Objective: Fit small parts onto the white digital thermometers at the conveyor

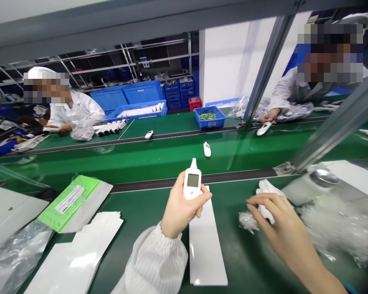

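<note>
My left hand (182,204) is closed around a white ear thermometer (192,181), held upright with its narrow tip up and its small grey screen facing me. Below that hand a long white flat strip of card (207,249) lies on the green bench. My right hand (272,214) hovers at the right with fingers bent and apart, and nothing shows between them. Just beyond its fingertips are a crumpled piece of clear plastic (247,221) and a white cloth (268,192), partly hidden by the hand.
White card sheets (79,253) and a green packet (70,200) lie left. Clear plastic bags (340,224) heap at right. Another thermometer (207,150) rests on the green conveyor (159,153). Across it, two co-workers (82,106) handle parts near a blue bin (210,122). A metal post (328,122) slants at right.
</note>
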`<state>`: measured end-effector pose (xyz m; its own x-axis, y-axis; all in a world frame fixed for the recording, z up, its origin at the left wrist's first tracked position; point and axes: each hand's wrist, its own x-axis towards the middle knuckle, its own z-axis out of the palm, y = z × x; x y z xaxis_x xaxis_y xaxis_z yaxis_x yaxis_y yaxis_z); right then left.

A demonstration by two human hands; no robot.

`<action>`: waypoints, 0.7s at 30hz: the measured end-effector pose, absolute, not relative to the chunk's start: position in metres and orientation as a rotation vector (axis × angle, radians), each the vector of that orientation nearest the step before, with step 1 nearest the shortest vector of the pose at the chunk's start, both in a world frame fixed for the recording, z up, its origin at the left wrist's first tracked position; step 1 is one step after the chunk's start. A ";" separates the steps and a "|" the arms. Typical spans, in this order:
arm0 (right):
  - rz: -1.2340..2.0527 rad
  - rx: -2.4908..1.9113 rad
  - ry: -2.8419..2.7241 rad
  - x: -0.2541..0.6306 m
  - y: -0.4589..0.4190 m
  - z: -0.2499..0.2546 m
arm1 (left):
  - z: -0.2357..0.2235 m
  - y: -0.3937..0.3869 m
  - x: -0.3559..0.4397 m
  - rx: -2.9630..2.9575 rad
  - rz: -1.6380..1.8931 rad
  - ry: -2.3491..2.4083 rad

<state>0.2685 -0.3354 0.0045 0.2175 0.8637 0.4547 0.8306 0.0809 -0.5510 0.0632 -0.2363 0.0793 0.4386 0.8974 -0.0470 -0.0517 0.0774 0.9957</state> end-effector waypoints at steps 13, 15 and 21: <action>0.911 -1.445 -1.257 0.271 -0.283 0.055 | 0.072 -0.221 0.106 1.685 0.793 1.007; 0.773 -1.652 -1.340 0.305 -0.269 0.060 | 0.080 -0.206 0.105 1.746 0.792 1.054; 0.647 -1.925 -1.155 0.375 -0.157 0.087 | 0.091 -0.198 0.089 1.471 0.824 1.107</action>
<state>0.3747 -0.1569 0.0867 0.4563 0.8893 -0.0296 0.4903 -0.2791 -0.8257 0.0888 -0.1982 0.0911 0.3298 0.9416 -0.0685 0.2044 -0.0004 0.9789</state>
